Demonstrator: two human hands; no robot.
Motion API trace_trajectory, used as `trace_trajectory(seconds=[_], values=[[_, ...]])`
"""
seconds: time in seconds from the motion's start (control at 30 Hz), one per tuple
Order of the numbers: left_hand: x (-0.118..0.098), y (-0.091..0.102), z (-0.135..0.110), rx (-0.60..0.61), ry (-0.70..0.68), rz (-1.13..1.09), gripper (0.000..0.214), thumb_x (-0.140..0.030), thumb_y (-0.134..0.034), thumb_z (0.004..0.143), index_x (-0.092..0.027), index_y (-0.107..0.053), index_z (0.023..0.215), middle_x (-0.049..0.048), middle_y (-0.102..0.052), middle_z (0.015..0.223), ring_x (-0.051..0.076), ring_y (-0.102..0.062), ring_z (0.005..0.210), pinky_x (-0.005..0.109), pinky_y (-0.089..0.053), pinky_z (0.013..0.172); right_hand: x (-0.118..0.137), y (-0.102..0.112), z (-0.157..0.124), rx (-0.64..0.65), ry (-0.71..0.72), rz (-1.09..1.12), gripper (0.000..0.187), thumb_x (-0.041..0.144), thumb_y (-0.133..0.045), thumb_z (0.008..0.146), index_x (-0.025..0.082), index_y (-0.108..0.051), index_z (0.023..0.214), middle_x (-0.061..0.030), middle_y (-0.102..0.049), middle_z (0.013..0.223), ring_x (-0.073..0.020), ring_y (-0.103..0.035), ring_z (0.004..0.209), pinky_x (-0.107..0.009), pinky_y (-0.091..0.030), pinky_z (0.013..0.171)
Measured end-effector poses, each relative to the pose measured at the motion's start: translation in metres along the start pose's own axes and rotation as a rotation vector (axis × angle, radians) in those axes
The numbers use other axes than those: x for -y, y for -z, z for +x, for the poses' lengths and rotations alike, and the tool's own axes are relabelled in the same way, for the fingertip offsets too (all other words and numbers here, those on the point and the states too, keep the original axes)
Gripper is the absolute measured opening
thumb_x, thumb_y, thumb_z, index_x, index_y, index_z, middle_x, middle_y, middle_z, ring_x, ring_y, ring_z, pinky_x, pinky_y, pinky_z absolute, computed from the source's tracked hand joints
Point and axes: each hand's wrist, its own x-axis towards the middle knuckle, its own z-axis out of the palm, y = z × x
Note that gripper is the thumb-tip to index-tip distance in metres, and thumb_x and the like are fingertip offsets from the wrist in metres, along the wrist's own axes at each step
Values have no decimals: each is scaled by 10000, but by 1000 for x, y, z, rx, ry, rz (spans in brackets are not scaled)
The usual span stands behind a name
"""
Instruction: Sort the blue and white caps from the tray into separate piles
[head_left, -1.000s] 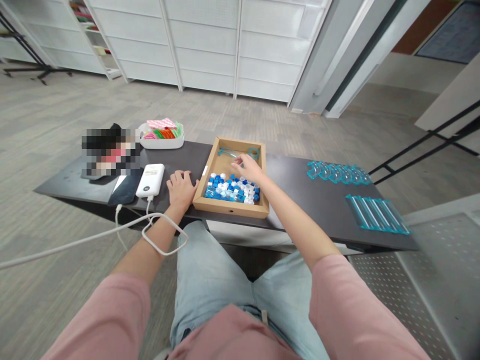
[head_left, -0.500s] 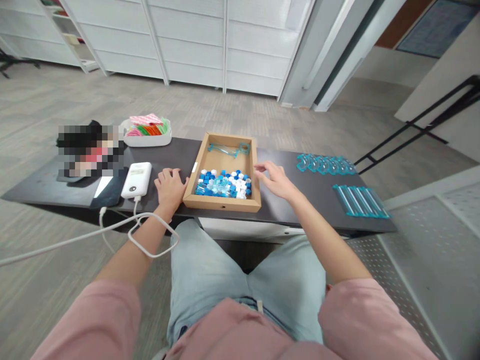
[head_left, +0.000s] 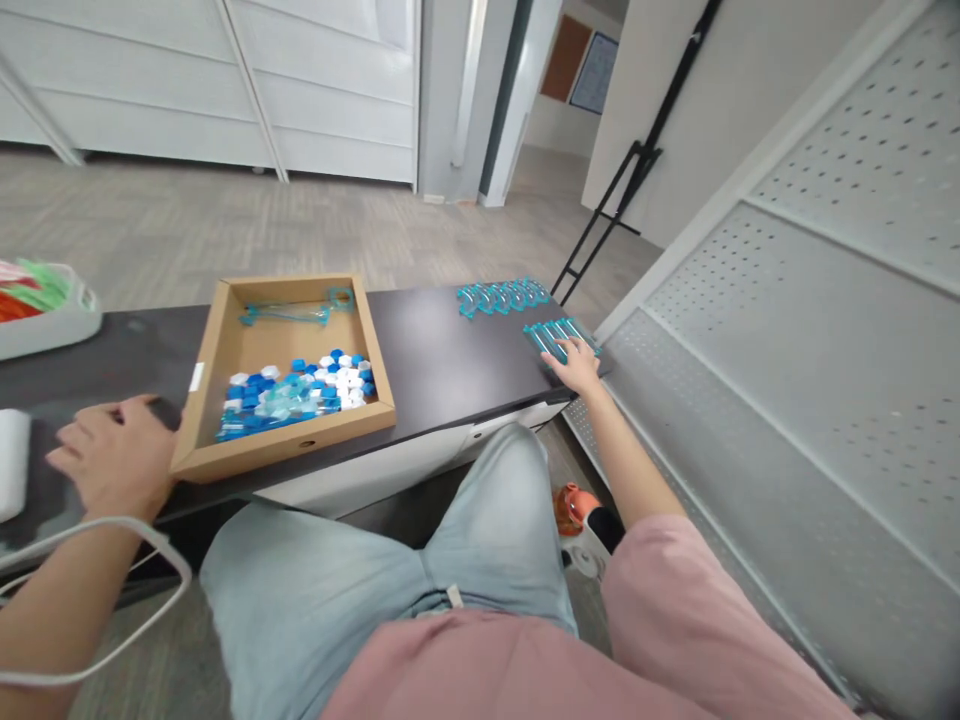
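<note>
My left hand (head_left: 120,450) rests on the dark table against the left side of the cardboard box, fingers loosely spread, holding nothing. In the box (head_left: 300,440) lie blue and white hexagonal pieces (head_left: 341,385), clear light-blue pieces (head_left: 285,398), and a long clear piece with teal ends (head_left: 289,314) towards the back. At the table's right end, my right hand (head_left: 577,366) reaches over a row of clear tubes with teal ends (head_left: 541,340). Its fingers are apart at the near side of the row; whether they touch a tube is hard to make out.
Behind the tubes is a row of round clear teal pieces (head_left: 504,297). A white basket (head_left: 67,318) with colourful items and a white power bank (head_left: 12,462) are at the left. A white cable (head_left: 169,555) loops over my left forearm. A perforated grey panel (head_left: 750,380) borders the right.
My view has turned to the right. My right hand has moved from the box's right edge to the teal-ended tubes. My left hand stays beside the box.
</note>
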Motion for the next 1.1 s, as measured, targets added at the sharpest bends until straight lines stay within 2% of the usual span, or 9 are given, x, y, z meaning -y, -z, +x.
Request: trace_trajectory(seconds=[0.07, 0.17, 0.4, 0.5, 0.63, 0.73, 0.9, 1.0, 1.1], values=[[-3, 4, -5, -5, 15, -64, 852, -511, -195, 1009, -431, -321, 1848, 229, -277, 1951, 598, -261, 1745, 866, -291, 1187, 3, -7, -11, 22, 45, 7, 632, 561, -701, 1057, 255, -710, 1611, -253, -570, 1773, -484, -534, 1621, -711, -468, 1297], [-15, 13, -10, 6, 68, -76, 872, -543, -224, 984, -471, -354, 1843, 204, -319, 1948, 580, -282, 1745, 841, -314, 1172, 20, -20, -28, 1, 116, 46, 621, 474, -698, 1042, 243, -701, 1618, -256, -568, 1772, -481, -531, 1605, -713, -480, 1281], [-28, 18, -7, -7, 130, -8, 852, -453, -87, 1045, -335, -520, 1770, 300, -473, 1821, 541, -371, 1708, 802, -370, 1173, 70, -33, -58, 47, 274, 68, 520, 404, -642, 1099, 181, -731, 1560, -264, -562, 1830, -480, -461, 1707, -711, -435, 1352], [-22, 12, -1, -29, 121, 39, 808, -387, -137, 1058, -308, -575, 1732, 315, -542, 1751, 539, -427, 1646, 781, -413, 1128, 87, -37, -64, 66, 329, 88, 462, 351, -588, 1141, 173, -758, 1532, -244, -678, 1740, -474, -466, 1728, -708, -448, 1361], [-21, 6, 4, -17, 153, 159, 759, -336, -102, 1107, -214, -647, 1621, 327, -555, 1718, 498, -466, 1598, 707, -443, 1169, 105, -42, -64, 86, 410, 162, 380, 335, -529, 1189, 220, -836, 1380, -179, -820, 1556, -414, -586, 1653, -683, -467, 1380], [-24, 8, 3, -16, 131, 177, 694, -314, -161, 1132, -147, -667, 1577, 348, -573, 1673, 508, -485, 1562, 695, -442, 1196, 116, -44, -63, 136, 454, 170, 369, 372, -526, 1206, 262, -878, 1212, -155, -829, 1533, -387, -662, 1578, -702, -442, 1406], [-24, 14, -1, -11, 57, 136, 586, -313, -328, 1153, -117, -683, 1575, 359, -585, 1637, 504, -518, 1532, 681, -426, 1212, 124, -41, -70, 128, 413, 106, 264, 451, -691, 1131, 279, -886, 1179, -151, -741, 1685, -503, -517, 1691, -848, -330, 1382], [-22, 14, -1, -5, 43, 149, 595, -350, -413, 1140, -64, -662, 1598, 371, -564, 1636, 495, -518, 1522, 652, -423, 1227, 132, -39, -77, 57, 464, 115, 266, 437, -663, 1135, 297, -889, 1143, -130, -745, 1687, -489, -491, 1703, -799, -263, 1400], [-24, 14, -1, -1, 39, 165, 610, -359, -428, 1132, -43, -647, 1605, 372, -558, 1640, 495, -519, 1526, 632, -429, 1239, 155, -34, -80, 3, 476, 183, 327, 438, -600, 1160, 311, -883, 1264, -136, -791, 1618, -457, -557, 1637, -713, -320, 1350]])
